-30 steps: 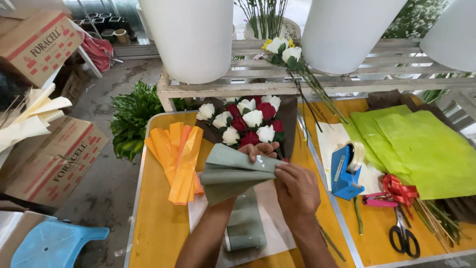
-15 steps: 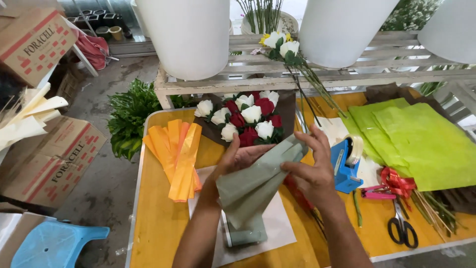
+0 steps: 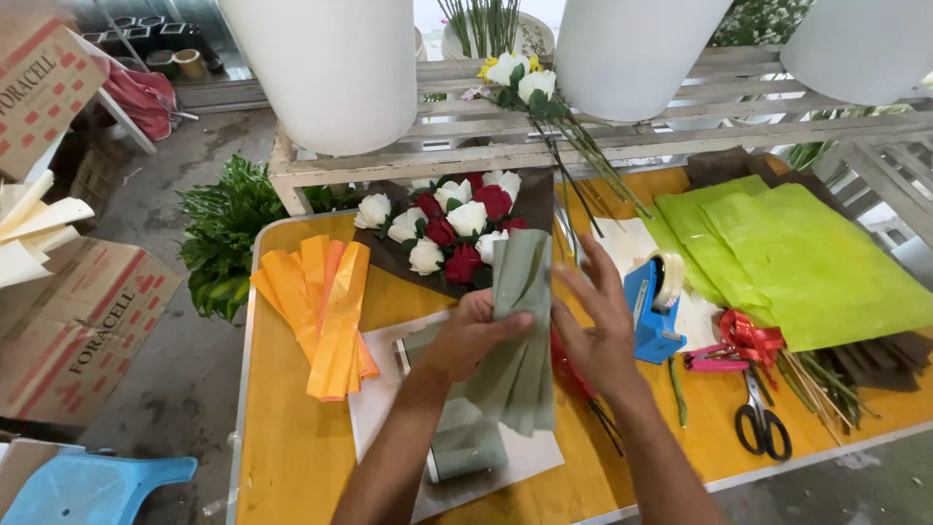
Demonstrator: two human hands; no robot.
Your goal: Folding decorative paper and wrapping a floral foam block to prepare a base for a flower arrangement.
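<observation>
A yellow table (image 3: 292,457) is being looked down on from above, with a slatted wooden rack (image 3: 680,126) and large white buckets (image 3: 330,68) at twelve o'clock and cardboard boxes (image 3: 78,331) on the grey floor at nine o'clock.

Compared with half a second ago, the folded sage-green paper (image 3: 515,340) is now being held more upright and flatter, its long pleats being straightened toward twelve o'clock, where earlier it was being tilted across toward one o'clock. The paper is being gripped at its middle by the left hand (image 3: 471,335), fingers closed around the soft, matte folds. The right hand (image 3: 598,326) is being kept wide open, fingers spread, its palm being pressed against the paper's three o'clock edge; earlier it was being curled over the top.

The paper is being held just above a white sheet (image 3: 389,418) and a roll of the same green paper (image 3: 466,452) at six o'clock. A bunch of red and white roses (image 3: 447,228) on dark wrapping is lying at twelve o'clock. Glossy orange strips (image 3: 326,311) are lying at nine o'clock. A blue tape dispenser (image 3: 651,311), crinkled lime-green sheets (image 3: 807,262), red ribbon (image 3: 748,340) and black scissors (image 3: 763,423) are lying at three o'clock.
</observation>
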